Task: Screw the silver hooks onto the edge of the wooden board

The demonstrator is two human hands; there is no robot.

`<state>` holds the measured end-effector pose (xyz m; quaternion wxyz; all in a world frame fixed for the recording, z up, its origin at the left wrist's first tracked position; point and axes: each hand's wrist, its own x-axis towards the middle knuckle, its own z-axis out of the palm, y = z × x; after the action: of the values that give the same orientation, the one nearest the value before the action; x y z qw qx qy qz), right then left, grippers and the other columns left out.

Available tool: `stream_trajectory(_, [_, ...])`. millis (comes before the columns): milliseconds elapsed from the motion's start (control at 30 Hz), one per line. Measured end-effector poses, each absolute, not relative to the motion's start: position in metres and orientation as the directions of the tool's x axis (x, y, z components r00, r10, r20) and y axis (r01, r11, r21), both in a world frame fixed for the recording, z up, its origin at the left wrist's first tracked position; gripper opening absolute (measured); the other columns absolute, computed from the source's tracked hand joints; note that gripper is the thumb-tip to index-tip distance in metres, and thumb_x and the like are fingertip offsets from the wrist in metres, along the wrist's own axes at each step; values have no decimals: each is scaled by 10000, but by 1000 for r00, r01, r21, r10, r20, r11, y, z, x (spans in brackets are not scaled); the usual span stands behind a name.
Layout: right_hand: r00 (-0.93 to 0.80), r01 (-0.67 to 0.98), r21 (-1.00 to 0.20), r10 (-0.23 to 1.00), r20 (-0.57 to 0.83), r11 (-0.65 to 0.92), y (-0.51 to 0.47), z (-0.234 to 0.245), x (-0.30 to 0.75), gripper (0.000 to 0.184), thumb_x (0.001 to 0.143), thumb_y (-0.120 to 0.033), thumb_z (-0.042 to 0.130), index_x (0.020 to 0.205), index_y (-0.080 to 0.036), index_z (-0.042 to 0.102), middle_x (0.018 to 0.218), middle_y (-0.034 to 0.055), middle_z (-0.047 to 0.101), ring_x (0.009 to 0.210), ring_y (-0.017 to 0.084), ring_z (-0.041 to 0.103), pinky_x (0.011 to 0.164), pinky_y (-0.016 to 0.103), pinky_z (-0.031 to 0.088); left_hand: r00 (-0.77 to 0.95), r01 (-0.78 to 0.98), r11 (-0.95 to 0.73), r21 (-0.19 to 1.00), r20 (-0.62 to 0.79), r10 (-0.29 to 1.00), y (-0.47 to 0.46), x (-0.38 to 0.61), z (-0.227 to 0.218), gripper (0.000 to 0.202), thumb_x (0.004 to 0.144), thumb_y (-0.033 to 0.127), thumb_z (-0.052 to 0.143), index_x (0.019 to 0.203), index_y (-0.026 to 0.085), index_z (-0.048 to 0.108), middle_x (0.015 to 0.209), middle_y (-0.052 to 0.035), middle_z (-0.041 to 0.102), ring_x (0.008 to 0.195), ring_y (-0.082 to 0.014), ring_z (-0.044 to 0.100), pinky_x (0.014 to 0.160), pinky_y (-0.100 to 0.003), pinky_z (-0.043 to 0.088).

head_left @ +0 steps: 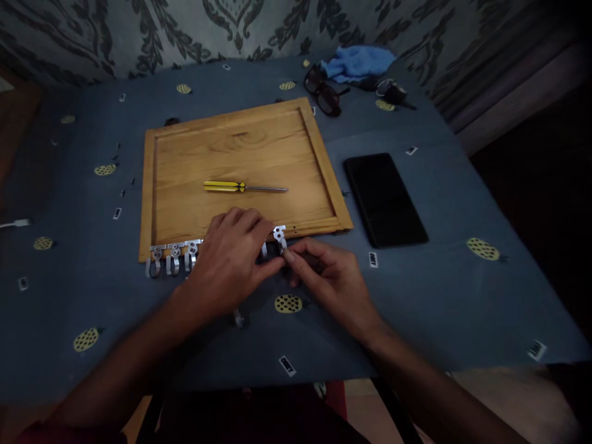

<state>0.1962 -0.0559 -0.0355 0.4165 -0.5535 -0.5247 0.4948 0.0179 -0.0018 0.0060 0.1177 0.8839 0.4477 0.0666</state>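
Observation:
A framed wooden board (240, 154) lies on the table with a row of metal hooks (174, 256) along its near edge. My left hand (234, 256) is bent over the middle of that row, covering several hooks; its thumb reaches right and what its fingers press on is hidden. With thumb and fingers, my right hand (330, 277) pinches the curved end of the rightmost metal hook (279, 234), whose plate rests against the board's edge. A yellow-handled screwdriver (245, 187) lies on the board. Below my left hand, a small metal piece (238, 317) sits on the cloth, partly in shadow.
Right of the board lies a black phone (386, 200). Sunglasses (324, 92), a blue cloth (358, 63) and keys (392, 91) are at the back right. Small screws (123, 193) are scattered on the left of the pineapple-print tablecloth (444, 296). A patterned wall stands behind.

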Motion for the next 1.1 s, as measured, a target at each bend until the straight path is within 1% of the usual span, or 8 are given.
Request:
stream_trajectory(200, [-44, 181, -977, 991, -125, -115, -57, -35, 197, 233, 959, -383, 664, 836, -194, 721, 622, -21, 665, 571, 119, 630, 565, 254, 465, 592, 779, -570, 260, -6, 806, -1, 18, 6, 274, 971, 395, 737, 1133, 175, 723, 1165, -97, 728, 1111, -321, 627, 931, -462, 515])
stream_trajectory(333, [-25, 165, -979, 992, -126, -120, -56, -34, 197, 230, 954, -388, 668, 834, -199, 719, 627, -20, 665, 567, 119, 629, 561, 251, 472, 587, 783, -566, 259, -3, 810, -1, 19, 5, 271, 973, 409, 730, 1127, 187, 718, 1156, -94, 723, 1113, -319, 622, 931, -454, 512])
stream_trajectory(533, [36, 139, -985, 995, -94, -98, -56, -31, 199, 225, 951, -381, 671, 817, -204, 704, 590, -36, 638, 515, 102, 565, 533, 242, 444, 585, 783, -565, 260, -1, 811, -3, 19, 5, 291, 970, 391, 741, 1174, 185, 711, 1189, -97, 716, 1137, -315, 614, 972, -458, 510])
stream_trajectory(633, [65, 155, -982, 993, -95, -104, -57, -31, 202, 226, 948, -386, 681, 817, -203, 705, 575, -39, 632, 497, 99, 546, 532, 243, 441, 583, 787, -559, 259, -17, 812, -3, 19, 6, 307, 965, 396, 749, 1183, 183, 714, 1195, -101, 715, 1149, -322, 614, 983, -468, 514])
stream_trajectory(767, [88, 180, -977, 992, -96, -110, -57, -30, 204, 273, 943, -444, 701, 815, -203, 710, 563, -34, 628, 493, 103, 547, 529, 248, 441, 580, 790, -556, 258, -22, 814, -3, 19, 6, 333, 958, 402, 759, 1195, 172, 716, 1200, -104, 713, 1157, -329, 611, 996, -478, 511])
stream_trajectory(900, [100, 193, -975, 991, -90, -108, -56, -30, 205, 332, 930, -512, 714, 813, -202, 714, 565, -23, 636, 509, 114, 572, 531, 252, 453, 581, 788, -560, 254, -7, 814, -3, 19, 6, 321, 958, 405, 759, 1177, 175, 715, 1196, -103, 711, 1143, -321, 612, 994, -465, 508])
stream_trajectory(1100, [139, 218, -972, 989, -57, -86, -56, -30, 207, 338, 911, -528, 735, 805, -208, 717, 558, -20, 641, 490, 114, 563, 511, 255, 446, 580, 794, -553, 252, -43, 813, -2, 19, 6, 335, 956, 397, 771, 1200, 173, 718, 1218, -105, 716, 1174, -335, 616, 998, -476, 508])
